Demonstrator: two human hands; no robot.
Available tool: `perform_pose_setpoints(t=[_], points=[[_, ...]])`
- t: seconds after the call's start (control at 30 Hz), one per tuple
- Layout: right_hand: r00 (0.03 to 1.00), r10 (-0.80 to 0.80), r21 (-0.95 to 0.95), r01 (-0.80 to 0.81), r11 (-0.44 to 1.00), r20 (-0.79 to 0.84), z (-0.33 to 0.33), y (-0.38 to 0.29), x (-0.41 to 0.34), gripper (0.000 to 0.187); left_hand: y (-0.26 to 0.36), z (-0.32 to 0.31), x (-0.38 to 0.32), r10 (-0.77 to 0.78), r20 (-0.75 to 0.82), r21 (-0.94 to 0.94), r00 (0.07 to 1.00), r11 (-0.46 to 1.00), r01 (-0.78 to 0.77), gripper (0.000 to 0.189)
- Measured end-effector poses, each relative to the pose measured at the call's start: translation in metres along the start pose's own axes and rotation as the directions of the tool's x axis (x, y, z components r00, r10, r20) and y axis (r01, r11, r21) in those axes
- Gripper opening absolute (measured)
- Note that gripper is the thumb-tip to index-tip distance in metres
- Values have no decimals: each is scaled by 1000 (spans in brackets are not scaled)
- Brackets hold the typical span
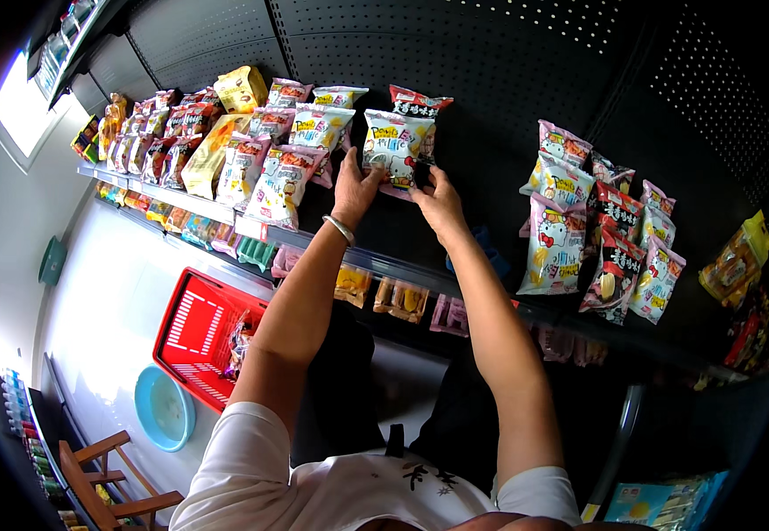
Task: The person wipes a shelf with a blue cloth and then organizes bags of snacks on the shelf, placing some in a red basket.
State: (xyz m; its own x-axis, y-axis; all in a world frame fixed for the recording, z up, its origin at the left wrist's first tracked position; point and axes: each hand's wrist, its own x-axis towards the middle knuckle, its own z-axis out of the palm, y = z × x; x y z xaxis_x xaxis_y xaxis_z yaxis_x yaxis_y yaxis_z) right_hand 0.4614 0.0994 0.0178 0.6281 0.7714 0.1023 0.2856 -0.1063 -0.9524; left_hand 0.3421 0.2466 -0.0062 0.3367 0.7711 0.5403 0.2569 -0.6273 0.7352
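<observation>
A white snack bag [394,149] with a cartoon cat print stands on the dark shelf board [384,222], held between my two hands. My left hand [356,189] grips its lower left edge, thumb on the front. At the lower right corner is my right hand [441,202], its fingers around that edge. Right behind the white bag a red and black snack bag [418,101] shows its top. Left of my left hand stand rows of white and pink snack bags [285,186]; another group of white snack bags [554,245] stands further right, beside red and black bags [613,272].
A blue cloth [487,252] lies on the shelf behind my right forearm. Below the shelf's front edge sit more packaged snacks [401,299]. On the floor to the left are a red basket [189,318], a light blue basin [165,408] and a wooden chair [102,478].
</observation>
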Motion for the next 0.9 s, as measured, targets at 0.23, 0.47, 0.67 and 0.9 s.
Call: perform_pose_setpoints(t=[0.23, 0.47, 0.67, 0.9], points=[[990, -108, 254, 80, 964, 95, 13, 16, 14, 59, 2, 9, -2, -134, 214, -291, 968, 937, 194, 38], [999, -36, 279, 24, 960, 38, 11, -5, -1, 40, 25, -11, -12, -157, 346, -412, 925, 860, 300, 33], [981, -184, 22, 186, 982, -63, 15, -9, -11, 39, 36, -27, -21, -31, 277, -549, 960, 815, 185, 37], [924, -381, 369, 358, 858, -10, 20, -51, -51, 59, 92, -80, -30, -22, 137, -427, 990, 901, 79, 50]])
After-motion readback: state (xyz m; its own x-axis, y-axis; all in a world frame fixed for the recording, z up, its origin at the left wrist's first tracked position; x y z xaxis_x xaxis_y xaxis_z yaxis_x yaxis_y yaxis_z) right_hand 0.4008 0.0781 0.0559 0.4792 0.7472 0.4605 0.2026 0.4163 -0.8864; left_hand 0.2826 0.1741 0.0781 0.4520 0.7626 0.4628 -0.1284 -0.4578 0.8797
